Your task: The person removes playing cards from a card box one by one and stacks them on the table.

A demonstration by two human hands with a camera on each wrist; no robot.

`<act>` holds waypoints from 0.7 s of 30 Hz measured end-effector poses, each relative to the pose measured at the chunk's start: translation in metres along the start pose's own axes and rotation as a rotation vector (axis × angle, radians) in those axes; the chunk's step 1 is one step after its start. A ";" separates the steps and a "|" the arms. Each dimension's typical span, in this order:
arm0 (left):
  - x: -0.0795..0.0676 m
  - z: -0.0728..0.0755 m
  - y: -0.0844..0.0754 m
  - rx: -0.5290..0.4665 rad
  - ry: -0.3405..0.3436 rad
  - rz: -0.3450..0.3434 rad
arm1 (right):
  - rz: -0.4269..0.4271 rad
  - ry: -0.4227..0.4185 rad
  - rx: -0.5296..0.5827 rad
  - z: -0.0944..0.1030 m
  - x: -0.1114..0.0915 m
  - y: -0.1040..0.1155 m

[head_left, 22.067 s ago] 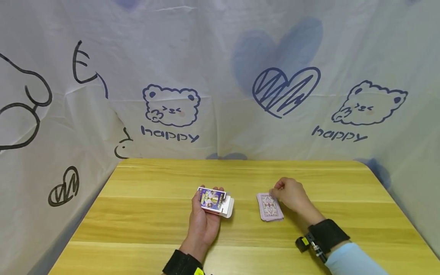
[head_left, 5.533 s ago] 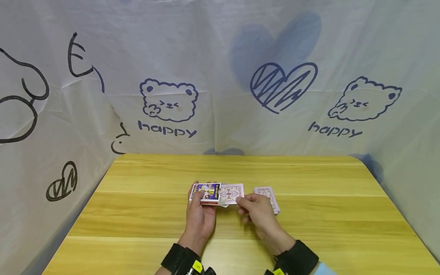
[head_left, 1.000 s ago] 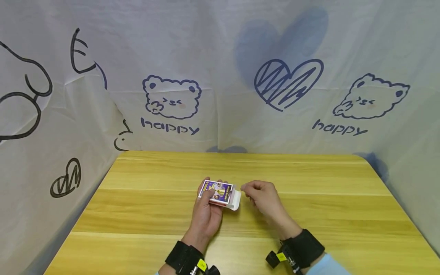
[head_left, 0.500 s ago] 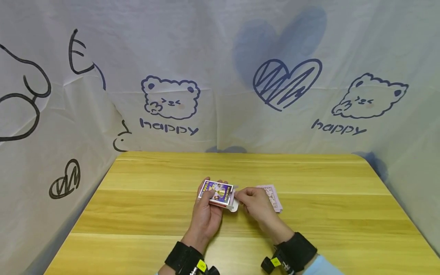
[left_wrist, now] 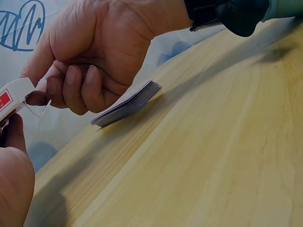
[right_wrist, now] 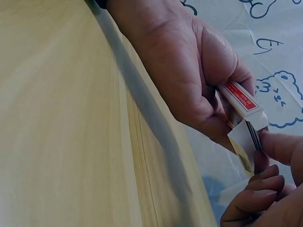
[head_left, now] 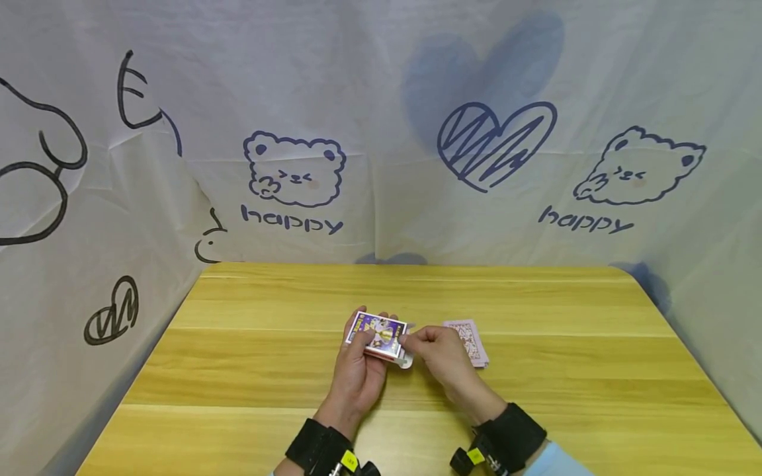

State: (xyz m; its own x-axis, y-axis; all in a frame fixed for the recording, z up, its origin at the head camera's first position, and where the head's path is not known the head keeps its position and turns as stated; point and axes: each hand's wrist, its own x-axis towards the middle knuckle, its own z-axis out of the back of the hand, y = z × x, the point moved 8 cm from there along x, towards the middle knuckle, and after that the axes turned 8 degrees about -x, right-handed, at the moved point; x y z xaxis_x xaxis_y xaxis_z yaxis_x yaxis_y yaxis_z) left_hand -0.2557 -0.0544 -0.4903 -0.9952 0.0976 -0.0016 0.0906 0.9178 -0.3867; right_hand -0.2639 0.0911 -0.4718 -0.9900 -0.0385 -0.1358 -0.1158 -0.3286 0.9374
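A purple-fronted card box [head_left: 383,334] with a white edge lies in my left hand [head_left: 357,380], thumb across its face. Its mouth faces right, with a white flap [right_wrist: 242,137] hanging out. Dark edges of playing cards [right_wrist: 254,135] show inside the mouth. My right hand [head_left: 449,360] has its thumb and forefinger at that mouth, pinching at the card ends; the other fingers curl under. How far the cards sit inside is hidden. A stack of playing cards [head_left: 472,342], patterned backs up, lies on the table just behind the right hand; its layered edge [left_wrist: 127,105] shows in the left wrist view.
The light wooden table [head_left: 238,370] reaches back to a white cloth [head_left: 381,86] with drawn bears and hearts. Black straps with small cameras, such as the right wrist strap [head_left: 513,436], are on both wrists.
Compared with a second ago, my right hand has moved left and down to the box mouth, uncovering the card stack. My left hand and the box have barely moved.
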 end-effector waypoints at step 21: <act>0.003 0.011 -0.011 -0.043 -0.109 -0.084 | -0.102 0.024 0.199 0.008 -0.001 -0.005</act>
State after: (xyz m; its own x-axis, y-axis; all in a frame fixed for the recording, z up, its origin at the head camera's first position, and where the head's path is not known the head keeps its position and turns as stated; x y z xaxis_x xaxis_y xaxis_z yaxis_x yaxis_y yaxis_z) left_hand -0.2603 -0.0682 -0.4968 -0.9972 -0.0208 -0.0716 0.0055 0.9370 -0.3494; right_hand -0.2631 0.1005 -0.4740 -0.9705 -0.0378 -0.2380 -0.2307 -0.1396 0.9629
